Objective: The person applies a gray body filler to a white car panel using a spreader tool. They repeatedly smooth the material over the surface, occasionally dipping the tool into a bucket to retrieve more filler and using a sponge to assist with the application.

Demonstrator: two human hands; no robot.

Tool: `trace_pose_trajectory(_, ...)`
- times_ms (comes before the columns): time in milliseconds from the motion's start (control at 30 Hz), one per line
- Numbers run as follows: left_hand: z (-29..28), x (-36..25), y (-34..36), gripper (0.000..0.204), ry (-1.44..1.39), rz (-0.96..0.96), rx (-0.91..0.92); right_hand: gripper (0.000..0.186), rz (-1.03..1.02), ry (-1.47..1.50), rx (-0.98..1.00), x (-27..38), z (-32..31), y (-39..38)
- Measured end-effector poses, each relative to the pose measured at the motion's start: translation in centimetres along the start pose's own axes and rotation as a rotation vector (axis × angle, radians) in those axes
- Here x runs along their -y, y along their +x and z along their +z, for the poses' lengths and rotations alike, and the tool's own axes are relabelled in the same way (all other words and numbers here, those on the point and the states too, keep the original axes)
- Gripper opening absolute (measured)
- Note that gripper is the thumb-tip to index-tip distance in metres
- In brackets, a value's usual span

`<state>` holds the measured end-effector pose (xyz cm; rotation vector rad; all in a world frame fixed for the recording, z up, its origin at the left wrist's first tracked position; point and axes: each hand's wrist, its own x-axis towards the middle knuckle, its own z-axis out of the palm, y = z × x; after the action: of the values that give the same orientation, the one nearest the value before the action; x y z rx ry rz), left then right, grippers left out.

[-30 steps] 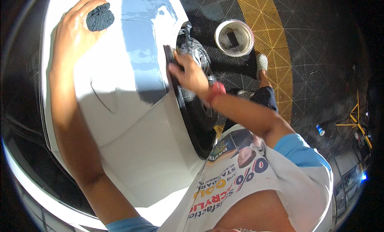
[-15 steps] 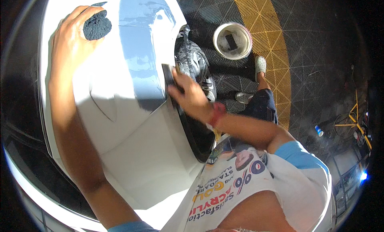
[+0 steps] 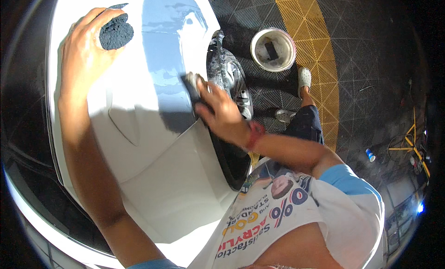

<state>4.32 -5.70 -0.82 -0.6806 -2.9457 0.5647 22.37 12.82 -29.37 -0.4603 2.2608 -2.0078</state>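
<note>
My left hand (image 3: pixel 83 60) is closed around a dark, rough-textured sponge (image 3: pixel 117 32) above the white car body panel (image 3: pixel 171 185). Next to it lies a wet grey patch (image 3: pixel 164 56) on the white paint, with a whitish smear near its right border. At that patch's right edge, above the wheel arch, my right hand (image 3: pixel 225 116) grips a flat dark sanding pad (image 3: pixel 189 87); pad and fingers are somewhat blurred. The pad's far end lies against the panel. A red band (image 3: pixel 255 134) is round my right wrist.
Right of the panel is the wheel (image 3: pixel 236 81), streaked with white. A white bucket (image 3: pixel 292 49) holding liquid and a dark block (image 3: pixel 271 51) stands on the tiled floor (image 3: pixel 366 42). My feet in light clogs (image 3: pixel 303 79) are below it. Farther right are a blue can (image 3: pixel 370 155) and a yellow stand (image 3: pixel 408 144).
My right hand has slid the pad slightly leftward onto the grey patch, tilting it. My left hand keeps its hold on the sponge. The whole view has shifted a little.
</note>
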Motion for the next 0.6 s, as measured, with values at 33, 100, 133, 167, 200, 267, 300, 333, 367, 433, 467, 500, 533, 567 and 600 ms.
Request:
trace_pose_trajectory(33,0.0,0.0,0.2,0.050,0.001,-0.001,-0.003,0.065,-0.082,0.055,0.045,1.7,-1.7,-1.2)
trace_pose_trajectory(100,0.1,0.0,0.2,0.050,0.002,-0.007,-0.005,0.064,-0.036,0.039,0.052,0.9,-1.4,0.0)
trace_pose_trajectory(133,-0.1,0.1,0.2,0.050,0.006,-0.004,-0.008,0.064,-0.015,0.033,0.051,0.2,-1.2,1.2)
trace_pose_trajectory(167,-0.4,0.2,0.7,0.050,0.014,0.000,-0.016,0.063,0.033,-0.078,0.051,-2.2,0.0,4.5)
trace_pose_trajectory(200,-0.3,0.0,1.0,0.050,0.013,0.007,-0.024,0.056,0.135,0.024,0.003,-4.7,0.6,8.1)
trace_pose_trajectory(267,0.1,0.5,1.2,0.057,-0.006,0.013,0.002,0.053,0.364,0.005,0.114,-7.5,0.1,14.4)
trace_pose_trajectory(300,0.1,0.7,1.2,0.061,-0.012,0.011,0.019,0.053,0.379,-0.091,0.204,-6.9,-0.1,15.1)
trace_pose_trajectory(333,-0.1,0.5,1.3,0.061,-0.004,0.004,0.019,0.055,0.291,-0.031,0.119,-6.2,0.2,14.0)
trace_pose_trajectory(367,0.1,0.3,1.1,0.061,-0.009,-0.005,0.022,0.057,0.213,0.020,0.039,-4.9,0.5,11.1)
trace_pose_trajectory(433,0.1,0.4,-0.1,0.061,0.000,-0.030,0.034,0.063,0.110,-0.014,0.109,2.4,-1.4,4.7)
trace_pose_trajectory(467,0.0,0.5,-0.1,0.061,0.001,-0.023,0.030,0.068,0.102,0.046,0.160,3.8,-2.0,2.2)
trace_pose_trajectory(500,0.0,0.5,0.0,0.061,0.001,-0.016,0.021,0.072,0.091,0.101,0.208,4.3,-2.5,0.9)
trace_pose_trajectory(533,-0.1,0.5,0.0,0.061,-0.001,-0.020,0.028,0.069,0.018,0.083,0.112,3.6,-2.2,1.5)
trace_pose_trajectory(567,0.1,0.4,0.1,0.060,-0.009,-0.022,0.034,0.066,0.043,0.034,0.074,2.1,-1.6,3.1)
trace_pose_trajectory(600,-0.2,0.3,0.2,0.060,-0.006,-0.026,0.044,0.063,0.062,-0.006,0.037,0.1,-0.5,5.7)
